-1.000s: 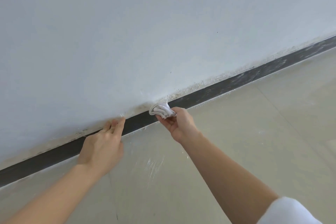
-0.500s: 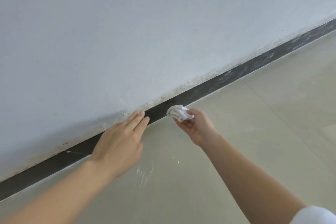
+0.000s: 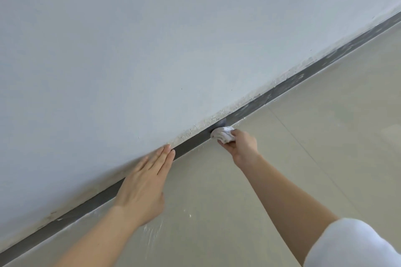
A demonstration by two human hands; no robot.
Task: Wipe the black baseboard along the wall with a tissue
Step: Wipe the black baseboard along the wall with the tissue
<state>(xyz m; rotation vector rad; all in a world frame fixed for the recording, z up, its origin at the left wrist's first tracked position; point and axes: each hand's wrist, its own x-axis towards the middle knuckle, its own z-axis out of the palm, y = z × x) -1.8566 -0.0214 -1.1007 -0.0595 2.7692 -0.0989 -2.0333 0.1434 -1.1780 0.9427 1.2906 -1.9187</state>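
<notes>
White tissue [image 3: 223, 134]: crumpled into a wad, pinched in my right hand [image 3: 242, 147] and pressed against the baseboard [image 3: 195, 142].
Right hand: my fingers are curled around the wad, arm stretched forward, a white sleeve [image 3: 351, 245] at the upper arm.
Left hand [image 3: 144, 188]: flat, fingers straight and close together, holding nothing; my fingertips [image 3: 168, 149] reach the baseboard's top edge where it meets the wall [image 3: 152, 50].
Baseboard: a black strip between both hands, running on past each; beyond my right hand it looks dusty and streaked, between my hands darker and cleaner.
Floor [image 3: 282, 169]: beige tile below my hands, white scuffs near my left wrist.
</notes>
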